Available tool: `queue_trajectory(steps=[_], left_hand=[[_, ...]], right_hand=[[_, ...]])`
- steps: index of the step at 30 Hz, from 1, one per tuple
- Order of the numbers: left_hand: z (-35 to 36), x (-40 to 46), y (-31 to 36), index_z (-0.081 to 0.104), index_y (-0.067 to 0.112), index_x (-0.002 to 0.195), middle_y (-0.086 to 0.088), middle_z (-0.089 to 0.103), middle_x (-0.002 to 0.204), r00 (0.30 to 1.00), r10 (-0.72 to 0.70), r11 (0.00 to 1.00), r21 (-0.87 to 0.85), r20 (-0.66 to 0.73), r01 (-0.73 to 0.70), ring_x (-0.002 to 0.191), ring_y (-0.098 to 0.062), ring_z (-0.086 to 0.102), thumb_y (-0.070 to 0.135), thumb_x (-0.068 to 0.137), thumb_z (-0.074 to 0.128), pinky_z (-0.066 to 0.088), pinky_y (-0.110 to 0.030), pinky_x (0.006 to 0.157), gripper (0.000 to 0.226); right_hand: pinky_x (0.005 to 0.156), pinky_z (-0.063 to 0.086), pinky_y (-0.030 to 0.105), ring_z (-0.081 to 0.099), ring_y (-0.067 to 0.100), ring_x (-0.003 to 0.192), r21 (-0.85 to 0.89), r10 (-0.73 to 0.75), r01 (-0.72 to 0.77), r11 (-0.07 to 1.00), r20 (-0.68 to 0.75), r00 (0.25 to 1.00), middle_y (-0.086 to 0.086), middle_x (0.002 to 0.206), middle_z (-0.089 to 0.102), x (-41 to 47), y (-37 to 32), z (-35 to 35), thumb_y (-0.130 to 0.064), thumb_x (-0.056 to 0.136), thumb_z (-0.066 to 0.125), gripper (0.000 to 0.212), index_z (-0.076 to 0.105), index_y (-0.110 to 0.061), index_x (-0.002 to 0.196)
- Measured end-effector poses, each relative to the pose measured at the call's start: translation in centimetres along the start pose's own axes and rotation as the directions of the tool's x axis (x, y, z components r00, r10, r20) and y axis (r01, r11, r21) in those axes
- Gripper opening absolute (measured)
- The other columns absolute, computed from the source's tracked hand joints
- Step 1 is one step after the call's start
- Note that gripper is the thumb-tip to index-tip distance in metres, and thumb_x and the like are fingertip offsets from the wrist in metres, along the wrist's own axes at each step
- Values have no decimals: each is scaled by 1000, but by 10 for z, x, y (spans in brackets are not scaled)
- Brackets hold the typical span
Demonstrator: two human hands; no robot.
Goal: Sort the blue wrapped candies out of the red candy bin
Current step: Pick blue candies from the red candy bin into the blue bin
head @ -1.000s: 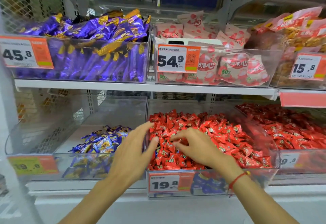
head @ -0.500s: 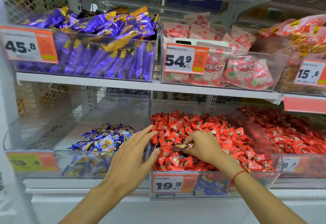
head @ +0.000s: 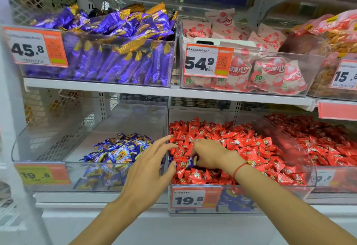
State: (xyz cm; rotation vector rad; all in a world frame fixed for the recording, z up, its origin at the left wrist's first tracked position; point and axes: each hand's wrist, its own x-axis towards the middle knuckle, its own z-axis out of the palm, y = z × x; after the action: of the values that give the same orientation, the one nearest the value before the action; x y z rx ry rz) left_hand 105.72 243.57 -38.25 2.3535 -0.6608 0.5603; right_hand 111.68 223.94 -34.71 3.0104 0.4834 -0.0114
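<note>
Shop shelving: right hand (head: pixel 209 154) pinches a blue candy (head: pixel 191 162) over the red bin (head: pixel 239 202); left hand (head: pixel 148 173) spread, empty.

The lower shelf (head: pixel 100 196) carries three clear bins side by side: the blue candy bin (head: pixel 48 148) at left, the red candy bin (head: pixel 301 185) in the middle, and a third bin (head: pixel 334 183) at right, also holding red candies. The upper shelf (head: pixel 96 85) carries further clear bins of packaged sweets.
</note>
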Motion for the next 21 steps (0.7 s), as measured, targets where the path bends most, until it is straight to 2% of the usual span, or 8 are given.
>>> queue_trajectory(steps=[2, 3, 7, 10, 12, 15, 18, 21], left_hand=[[-1, 1, 0, 46, 44, 131, 36, 24, 146, 1000, -11, 1000, -6, 0, 11, 127, 15, 27, 41, 93, 52, 28, -15, 95, 38], [0, 1, 1, 46, 44, 132, 35, 25, 146, 1000, -21, 1000, -8, -5, 21, 129, 12, 28, 44, 93, 51, 29, -16, 98, 39], [1, 8, 7, 48, 42, 135, 31, 32, 144, 997, -7, 999, -36, -79, 4, 132, 11, 25, 70, 83, 33, 23, -20, 109, 61], [0, 21, 19, 46, 42, 138, 28, 37, 145, 995, 10, 998, -65, -97, -16, 134, 9, 26, 67, 88, 37, 24, -24, 112, 56], [-3, 34, 28, 47, 42, 138, 25, 45, 140, 995, 36, 996, -78, -90, -43, 130, 8, 31, 59, 93, 46, 27, -27, 112, 48], [-3, 54, 40, 51, 42, 134, 21, 58, 127, 996, 87, 996, -7, -26, -87, 120, 2, 42, 53, 93, 51, 30, -23, 100, 43], [0, 65, 51, 64, 42, 118, 21, 67, 107, 997, 71, 997, 14, 14, -72, 104, 0, 53, 48, 92, 56, 35, -20, 83, 28], [1, 68, 49, 71, 40, 96, 21, 69, 84, 997, -27, 997, -73, -66, 22, 85, 1, 60, 46, 89, 61, 43, -22, 66, 13]], right_hand=[[64, 39, 29, 56, 25, 76, 111, 19, -22, 994, 23, 1000, 7, 79, 59, -4, 7, -5, -24, 87, 64, 16, 71, -11, 81], [59, 36, 30, 49, 23, 65, 182, 30, -35, 983, 27, 999, 7, 67, 53, -9, 11, -8, -25, 87, 66, 24, 66, -9, 70], [47, 25, 22, 28, 7, 39, 507, 98, -55, 860, -59, 993, -4, 46, 34, -33, 13, -19, -18, 93, 61, 47, 45, -10, 50], [43, 30, 11, 43, 0, 35, 682, 127, -63, 728, -44, 991, -7, 51, 55, -48, 10, -24, -14, 95, 58, 38, 60, -9, 57], [49, 37, 17, 60, 4, 51, 714, 128, -64, 697, -36, 991, -2, 58, 64, -52, 9, -26, -15, 94, 59, 34, 62, -15, 60], [58, 42, 26, 62, 20, 63, 697, 157, -89, 711, -35, 987, -2, 58, 66, -53, 12, -30, -18, 92, 61, 28, 67, -17, 65], [55, 44, 17, 61, 12, 57, 706, 175, -79, 704, -64, 983, -2, 57, 65, -56, 12, -36, -17, 89, 66, 24, 68, -18, 65], [58, 53, 18, 64, 7, 56, 773, 237, -103, 627, -63, 970, 3, 64, 68, -58, 18, -39, -12, 85, 70, 5, 72, -16, 85]])
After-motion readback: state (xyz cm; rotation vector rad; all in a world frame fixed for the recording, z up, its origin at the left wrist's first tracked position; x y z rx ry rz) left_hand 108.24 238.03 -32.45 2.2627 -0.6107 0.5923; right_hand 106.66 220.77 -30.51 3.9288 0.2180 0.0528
